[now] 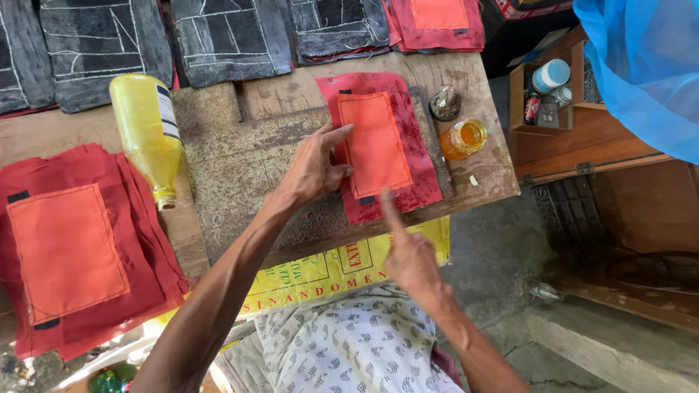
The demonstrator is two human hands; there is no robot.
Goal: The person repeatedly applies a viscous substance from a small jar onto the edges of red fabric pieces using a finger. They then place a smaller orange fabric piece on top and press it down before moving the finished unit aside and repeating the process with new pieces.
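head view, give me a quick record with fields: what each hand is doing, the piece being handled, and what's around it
left hand: flat on the left edge of the red cloth piece, fingers spread
right hand: index finger points at the piece's lower edge, holds nothing
piece: red cloth with an orange patch sewn on top
surface: worn wooden bench
right of piece: small jar of amber liquid
left of piece: yellow bottle lying down, stack of red pieces

Red fabric piece (408, 156) with stitched orange rectangular patch (375, 143), lying flat on worn metal plate (240, 175), slightly tilted.
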